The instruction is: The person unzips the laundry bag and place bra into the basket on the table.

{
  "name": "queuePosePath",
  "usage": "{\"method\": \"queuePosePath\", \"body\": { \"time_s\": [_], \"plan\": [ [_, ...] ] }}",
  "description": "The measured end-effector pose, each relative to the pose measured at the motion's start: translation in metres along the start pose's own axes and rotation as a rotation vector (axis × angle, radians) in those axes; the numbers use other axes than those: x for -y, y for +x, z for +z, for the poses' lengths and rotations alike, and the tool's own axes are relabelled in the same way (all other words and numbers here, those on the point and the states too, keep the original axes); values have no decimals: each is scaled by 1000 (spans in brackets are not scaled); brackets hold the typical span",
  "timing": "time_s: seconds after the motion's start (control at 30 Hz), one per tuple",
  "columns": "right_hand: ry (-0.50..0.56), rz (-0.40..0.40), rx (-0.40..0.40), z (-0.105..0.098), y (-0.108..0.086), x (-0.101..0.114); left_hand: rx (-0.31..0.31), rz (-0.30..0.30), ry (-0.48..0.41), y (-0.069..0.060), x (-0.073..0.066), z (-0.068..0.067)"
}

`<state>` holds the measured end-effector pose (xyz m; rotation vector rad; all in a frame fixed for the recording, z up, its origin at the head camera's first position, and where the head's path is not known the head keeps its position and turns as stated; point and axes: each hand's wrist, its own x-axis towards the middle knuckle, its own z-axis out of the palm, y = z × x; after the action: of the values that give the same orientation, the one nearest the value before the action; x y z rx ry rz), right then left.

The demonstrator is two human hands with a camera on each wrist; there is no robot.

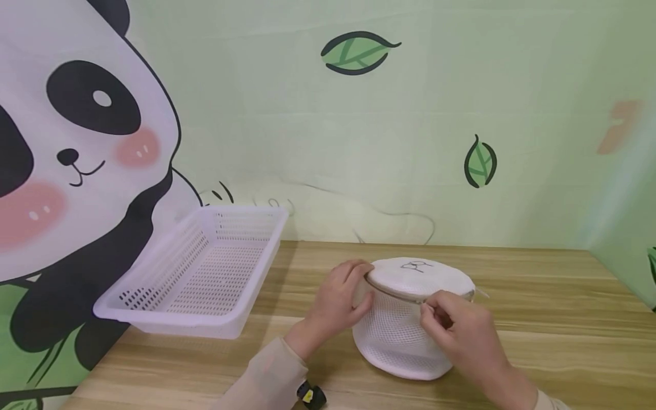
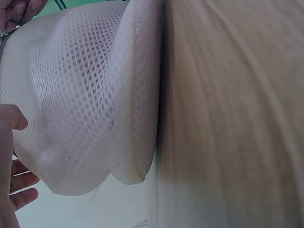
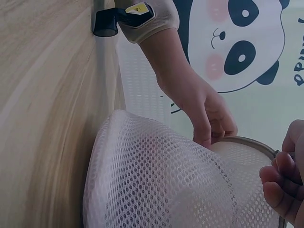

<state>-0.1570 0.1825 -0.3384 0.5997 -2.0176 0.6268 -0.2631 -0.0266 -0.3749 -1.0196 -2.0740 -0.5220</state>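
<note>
A round white mesh bag point(image 1: 394, 336) stands upright on the wooden table, its lid point(image 1: 425, 276) edged by a zipper that runs along the front rim. My left hand point(image 1: 338, 299) grips the bag's upper left edge, thumb on the front mesh. At the front right of the rim, my right hand point(image 1: 466, 333) pinches the zipper pull with thumb and curled fingers. The right wrist view shows the zipper band beside the right fingers point(image 3: 285, 178) and the left hand point(image 3: 204, 109) at the rim's far side. Whatever is inside the bag cannot be made out.
On the left of the table point(image 1: 564, 319) sits a white perforated plastic basket point(image 1: 236, 319) with nothing visible in it. Behind stands a green backdrop with a panda and leaves. A black wrist device point(image 1: 311, 394) is by the left sleeve.
</note>
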Motion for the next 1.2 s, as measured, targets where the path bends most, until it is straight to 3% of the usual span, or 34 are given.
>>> {"method": "queuePosePath", "body": {
  "time_s": [0.3, 0.57, 0.83, 1.2],
  "plan": [
    [-24, -3, 17, 2, -1, 3, 7, 104, 18, 6, -11, -7],
    [-34, -24, 11, 3, -2, 4, -69, 189, 39, 12, -27, -15],
    [-38, -42, 3, 4, -2, 5, -133, 259, 5, 16, -40, -19],
    [17, -109, -14, 9, -5, 5, -176, 300, -14, 15, -47, -17]
  ]
}}
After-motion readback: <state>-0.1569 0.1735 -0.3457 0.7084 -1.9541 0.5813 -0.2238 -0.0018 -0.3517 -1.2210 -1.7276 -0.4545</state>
